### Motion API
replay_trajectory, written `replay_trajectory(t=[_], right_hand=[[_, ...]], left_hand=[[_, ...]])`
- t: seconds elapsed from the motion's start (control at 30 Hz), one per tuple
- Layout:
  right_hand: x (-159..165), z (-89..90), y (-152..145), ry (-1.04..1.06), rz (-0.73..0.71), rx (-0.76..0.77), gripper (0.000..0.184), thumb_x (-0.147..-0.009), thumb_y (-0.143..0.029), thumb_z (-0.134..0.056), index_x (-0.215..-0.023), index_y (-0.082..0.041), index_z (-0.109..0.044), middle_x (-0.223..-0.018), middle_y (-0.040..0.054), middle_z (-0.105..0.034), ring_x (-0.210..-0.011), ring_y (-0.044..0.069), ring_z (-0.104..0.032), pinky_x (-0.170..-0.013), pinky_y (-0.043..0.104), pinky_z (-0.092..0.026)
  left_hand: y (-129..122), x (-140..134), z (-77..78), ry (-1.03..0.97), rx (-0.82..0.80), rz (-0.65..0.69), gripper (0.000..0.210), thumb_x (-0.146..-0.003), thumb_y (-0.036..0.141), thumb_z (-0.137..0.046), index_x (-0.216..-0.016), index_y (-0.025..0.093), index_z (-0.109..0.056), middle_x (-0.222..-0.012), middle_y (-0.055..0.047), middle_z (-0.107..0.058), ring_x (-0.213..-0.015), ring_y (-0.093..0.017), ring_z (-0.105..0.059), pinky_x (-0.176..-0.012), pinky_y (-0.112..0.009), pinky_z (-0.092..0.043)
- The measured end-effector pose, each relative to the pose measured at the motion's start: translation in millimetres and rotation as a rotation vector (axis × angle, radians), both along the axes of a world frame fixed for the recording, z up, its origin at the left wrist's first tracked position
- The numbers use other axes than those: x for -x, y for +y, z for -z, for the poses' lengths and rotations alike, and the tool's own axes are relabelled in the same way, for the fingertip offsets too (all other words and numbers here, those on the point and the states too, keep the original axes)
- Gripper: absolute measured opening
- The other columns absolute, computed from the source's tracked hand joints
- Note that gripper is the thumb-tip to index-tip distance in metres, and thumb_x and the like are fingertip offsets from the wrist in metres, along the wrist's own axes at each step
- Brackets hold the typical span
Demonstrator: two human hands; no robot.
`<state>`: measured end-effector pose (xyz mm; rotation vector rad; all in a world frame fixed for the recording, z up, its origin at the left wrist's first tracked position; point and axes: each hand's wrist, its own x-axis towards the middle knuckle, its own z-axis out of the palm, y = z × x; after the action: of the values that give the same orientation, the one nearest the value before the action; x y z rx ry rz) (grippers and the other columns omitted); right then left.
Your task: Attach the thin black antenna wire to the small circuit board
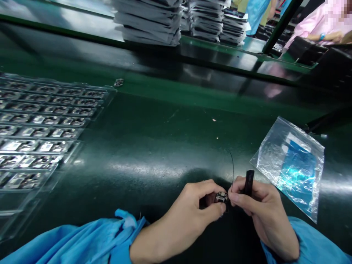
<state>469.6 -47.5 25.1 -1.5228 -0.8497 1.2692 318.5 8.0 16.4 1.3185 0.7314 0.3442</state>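
Observation:
Close to the front edge, my left hand [189, 214] pinches a small circuit-board module [221, 198] between thumb and fingers. Just to its right, my right hand [260, 205] is closed, thumb and forefinger tips together at the module's edge. A thin dark wire [233, 170] rises from that pinch and curves away over the table. Out of the same hand sticks a flat black end with faint lettering, which looks like tweezers [249, 182]; their tips are hidden. Whether the wire is joined to the module cannot be made out.
Clear plastic trays [79, 145] with rows of small boards lie at the left. A loose board [118, 82] sits beyond them. At the right is a clear bag [298, 165] with a blue sheet inside. Stacked packets [148, 22] stand on the shelf behind; people are beyond.

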Motion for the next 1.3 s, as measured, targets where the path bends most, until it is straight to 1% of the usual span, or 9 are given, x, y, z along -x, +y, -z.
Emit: replay_trajectory(t=[0.13, 0.27, 0.33, 0.47, 0.6, 0.83, 1.0, 1.13, 1.3], right_hand=[[0.9, -0.6, -1.1, 0.012, -0.026, -0.019, 0.012, -0.068, -0.020, -0.067, -0.057, -0.017, -0.063, -0.052, -0.0033, -0.048, -0.047, 0.010, -0.032, -0.045, 0.025, -0.022], [1.9, -2.8, -0.6, 0.007, -0.013, -0.007, 0.013, -0.069, -0.020, -0.066, -0.057, -0.017, -0.063, -0.053, -0.0038, -0.048, -0.048, 0.009, -0.033, -0.046, 0.025, -0.022], [2.5, -3.3, -0.3, 0.010, -0.019, -0.005, 0.013, -0.069, -0.020, -0.066, -0.057, -0.017, -0.063, -0.053, -0.0042, -0.048, -0.049, 0.009, -0.034, -0.046, 0.025, -0.022], [2.5, -0.4, -1.1, -0.007, -0.044, -0.027, 0.014, -0.070, -0.020, -0.066, -0.057, -0.019, -0.061, -0.054, -0.0047, -0.047, -0.052, 0.011, -0.037, -0.049, 0.026, -0.024], [1.9, 4.4, -2.9, -0.081, -0.081, -0.092, 0.015, -0.073, -0.019, -0.064, -0.059, -0.020, -0.059, -0.054, -0.0050, -0.044, -0.053, 0.012, -0.038, -0.050, 0.027, -0.025], [3.7, 4.0, -5.4, -0.262, -0.157, -0.300, 0.014, -0.082, -0.012, -0.056, -0.071, -0.020, -0.060, -0.061, -0.0031, -0.052, -0.055, 0.012, -0.046, -0.049, 0.025, -0.032], [3.7, 5.5, -8.4, -0.394, -0.167, -0.390, 0.015, -0.083, -0.008, -0.054, -0.076, -0.020, -0.057, -0.065, -0.0027, -0.052, -0.054, 0.012, -0.047, -0.047, 0.025, -0.032], [2.6, 8.8, -10.8, -0.429, -0.191, -0.424, 0.017, -0.082, -0.004, -0.051, -0.079, -0.020, -0.057, -0.066, -0.0026, -0.052, -0.055, 0.011, -0.048, -0.049, 0.024, -0.034], [3.2, 7.7, -13.3, -0.429, -0.184, -0.440, 0.017, -0.082, -0.004, -0.051, -0.080, -0.019, -0.057, -0.066, -0.0026, -0.052, -0.055, 0.011, -0.049, -0.048, 0.023, -0.035]], left_hand=[[-2.3, 0.8, 3.5, 0.011, -0.006, 0.021, 0.010, -0.081, 0.018, -0.052, -0.088, 0.018, -0.059, -0.066, 0.004, -0.053, -0.062, -0.010, -0.048, -0.058, -0.022, -0.037], [-2.2, 1.0, 2.7, 0.059, -0.135, 0.032, 0.010, -0.082, 0.018, -0.050, -0.081, 0.017, -0.060, -0.071, 0.002, -0.051, -0.064, -0.010, -0.047, -0.057, -0.022, -0.036], [-1.8, 1.5, 1.5, 0.069, -0.141, 0.046, 0.011, -0.082, 0.019, -0.049, -0.078, 0.016, -0.059, -0.074, 0.002, -0.049, -0.063, -0.010, -0.047, -0.056, -0.022, -0.036], [-0.6, 1.6, -0.9, 0.044, 0.021, 0.071, 0.010, -0.081, 0.019, -0.049, -0.076, 0.015, -0.057, -0.065, 0.003, -0.050, -0.058, -0.009, -0.045, -0.055, -0.022, -0.036], [2.0, -0.2, -3.3, 0.022, 0.207, 0.053, 0.008, -0.075, 0.016, -0.052, -0.078, 0.013, -0.059, -0.060, 0.004, -0.051, -0.056, -0.009, -0.044, -0.054, -0.022, -0.036], [5.3, -2.4, -8.0, -0.056, 0.431, 0.020, 0.009, -0.069, 0.009, -0.054, -0.074, 0.011, -0.062, -0.057, 0.004, -0.053, -0.054, -0.007, -0.047, -0.054, -0.020, -0.039], [4.7, -3.5, -7.9, -0.080, 0.450, 0.014, 0.012, -0.070, 0.009, -0.056, -0.079, 0.010, -0.064, -0.059, 0.003, -0.055, -0.055, -0.007, -0.049, -0.056, -0.021, -0.041], [3.8, -2.8, -6.7, -0.085, 0.416, 0.017, 0.011, -0.070, 0.010, -0.056, -0.078, 0.011, -0.065, -0.058, 0.003, -0.054, -0.055, -0.007, -0.048, -0.056, -0.022, -0.041], [1.3, -2.0, -6.2, -0.081, 0.403, 0.014, 0.011, -0.071, 0.018, -0.060, -0.079, 0.011, -0.063, -0.061, 0.002, -0.054, -0.057, -0.009, -0.049, -0.056, -0.023, -0.042]])
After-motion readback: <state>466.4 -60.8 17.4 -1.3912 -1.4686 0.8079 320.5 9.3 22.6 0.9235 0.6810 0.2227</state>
